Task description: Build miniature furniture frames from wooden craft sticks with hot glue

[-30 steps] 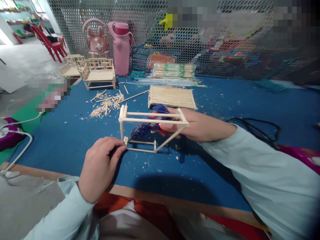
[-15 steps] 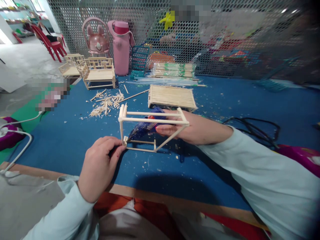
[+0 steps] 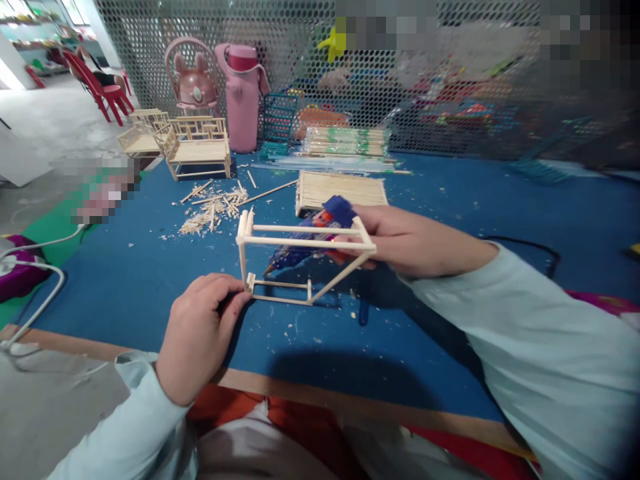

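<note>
A small frame of thin wooden sticks [image 3: 305, 241] stands on the blue tabletop in front of me. My left hand [image 3: 203, 330] pinches its lower left corner between thumb and fingers, by a short stick piece there. My right hand [image 3: 400, 239], behind the frame's right end, grips a blue hot glue gun [image 3: 300, 245]. The gun's nozzle points down and left, a little apart from the pinched corner. The frame's upper bars and right post cross in front of the gun and partly hide it and the right fingers.
Behind lie a slatted stick panel [image 3: 345, 189], stick offcuts [image 3: 215, 203] and bagged sticks [image 3: 347, 141]. Miniature stick benches [image 3: 197, 150] and a pink bottle [image 3: 243, 100] stand at back left. A black cable [image 3: 530, 245] runs right; a perforated metal screen [image 3: 295, 40] borders the table's back.
My right hand has drawn the glue gun back, up and to the right, so its nozzle has left the lower left corner. The left hand and frame have stayed put.
</note>
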The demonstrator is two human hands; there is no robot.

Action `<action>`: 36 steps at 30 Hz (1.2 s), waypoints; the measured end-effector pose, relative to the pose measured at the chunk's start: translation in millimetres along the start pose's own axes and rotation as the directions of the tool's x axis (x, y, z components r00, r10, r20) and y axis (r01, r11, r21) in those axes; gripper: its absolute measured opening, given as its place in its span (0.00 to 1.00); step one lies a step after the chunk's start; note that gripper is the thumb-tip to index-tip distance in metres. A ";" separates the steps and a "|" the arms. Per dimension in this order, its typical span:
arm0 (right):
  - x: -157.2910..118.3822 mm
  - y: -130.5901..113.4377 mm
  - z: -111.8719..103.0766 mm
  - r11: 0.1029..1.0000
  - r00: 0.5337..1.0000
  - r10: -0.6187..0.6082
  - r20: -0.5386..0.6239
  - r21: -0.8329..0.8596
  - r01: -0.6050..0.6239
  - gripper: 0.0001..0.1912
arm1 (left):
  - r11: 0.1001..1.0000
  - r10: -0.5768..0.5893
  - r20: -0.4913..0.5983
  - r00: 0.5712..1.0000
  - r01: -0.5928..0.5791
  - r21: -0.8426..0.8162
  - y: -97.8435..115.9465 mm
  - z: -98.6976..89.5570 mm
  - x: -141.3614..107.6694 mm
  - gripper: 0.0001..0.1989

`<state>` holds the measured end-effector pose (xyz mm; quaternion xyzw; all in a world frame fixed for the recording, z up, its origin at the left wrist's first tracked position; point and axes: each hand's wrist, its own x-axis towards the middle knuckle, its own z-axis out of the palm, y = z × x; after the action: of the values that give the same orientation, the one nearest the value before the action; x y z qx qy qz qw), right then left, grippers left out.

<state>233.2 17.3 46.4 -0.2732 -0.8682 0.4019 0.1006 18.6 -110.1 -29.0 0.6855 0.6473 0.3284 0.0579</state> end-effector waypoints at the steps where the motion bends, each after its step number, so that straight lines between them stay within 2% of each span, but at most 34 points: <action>1: -1.8 1.4 -4.4 0.999 1.000 0.022 -0.017 0.035 -0.021 0.16 | 1.000 -0.003 0.000 1.000 0.003 -0.001 -0.1 0.0 -0.1 0.07; 3: -4.4 5.6 -14.0 0.997 0.992 0.062 -0.108 0.061 -0.056 0.14 | 1.000 -0.004 0.002 1.000 0.004 -0.003 -0.4 0.1 -0.3 0.07; 5: -5.0 12.5 -22.8 0.996 0.960 0.092 -0.263 0.039 -0.085 0.11 | 1.000 -0.001 0.003 1.000 0.001 -0.008 -0.7 0.2 -0.5 0.07; 7: -3.2 23.1 -28.8 0.991 0.895 0.110 -0.433 -0.022 -0.132 0.10 | 1.000 -0.001 0.005 1.000 0.001 -0.012 -0.8 0.3 -0.6 0.08; 9: 0.6 36.5 -31.0 0.954 0.804 0.112 -0.584 -0.162 -0.251 0.12 | 1.000 -0.004 0.010 1.000 0.004 -0.010 -0.9 0.4 -0.7 0.08; 11: 5.3 50.2 -29.8 0.857 0.730 0.077 -0.679 -0.329 -0.397 0.13 | 1.000 0.000 0.013 1.000 0.000 -0.005 -1.0 0.6 -0.8 0.07; 12: 7.8 56.0 -28.5 0.807 0.723 0.053 -0.688 -0.398 -0.437 0.13 | 1.000 0.004 0.012 1.000 -0.004 -0.002 -1.2 0.7 -0.9 0.07; 16: 14.7 60.7 -20.8 0.736 0.828 -0.014 -0.561 -0.566 -0.371 0.10 | 1.000 0.010 0.009 1.000 -0.010 0.000 -1.8 1.4 -1.3 0.06; 17: 15.4 56.3 -17.8 0.717 0.833 -0.048 -0.551 -0.600 -0.356 0.10 | 1.000 0.012 0.008 1.000 -0.012 0.000 -1.8 1.6 -1.3 0.06; 19: 15.9 43.2 -9.6 0.681 0.795 -0.167 -0.584 -0.651 -0.335 0.10 | 1.000 0.016 0.006 1.000 -0.016 -0.001 -1.6 1.9 -1.2 0.07; 20: 16.3 35.8 -4.2 0.685 0.784 -0.228 -0.578 -0.667 -0.293 0.09 | 1.000 0.017 0.004 1.000 -0.017 -0.001 -1.4 2.0 -1.1 0.07; 21: 17.2 28.9 1.8 0.709 0.792 -0.271 -0.547 -0.670 -0.220 0.09 | 1.000 0.019 -0.001 1.000 -0.019 0.000 -1.3 2.1 -1.0 0.07; 23: 21.5 18.6 14.2 0.795 0.918 -0.253 -0.305 -0.607 0.017 0.09 | 1.000 0.019 -0.009 1.000 -0.019 0.004 -1.2 2.2 -0.8 0.07; 24: 25.0 15.5 19.9 0.830 0.958 -0.235 -0.163 -0.547 0.110 0.10 | 1.000 0.019 -0.012 1.000 -0.018 0.007 -1.3 2.2 -0.7 0.07; 26: 34.0 12.0 28.8 0.869 0.981 -0.190 0.050 -0.456 0.192 0.10 | 1.000 0.019 -0.008 1.000 -0.019 0.011 -1.6 2.3 -0.7 0.07; 31: 51.4 0.7 35.8 0.885 0.980 -0.012 0.199 -0.454 0.103 0.12 | 0.999 0.027 0.000 1.000 -0.027 0.022 -1.9 2.5 -0.6 0.06; 36: 49.9 -11.4 37.7 0.861 0.978 0.044 0.206 -0.504 0.067 0.11 | 0.999 0.032 -0.004 0.999 -0.032 0.029 -1.3 2.1 -0.2 0.06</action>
<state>172.4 14.7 27.9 -0.2409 -0.9505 0.1851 -0.0648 18.6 -109.3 -31.3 0.6959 0.6409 0.3214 0.0414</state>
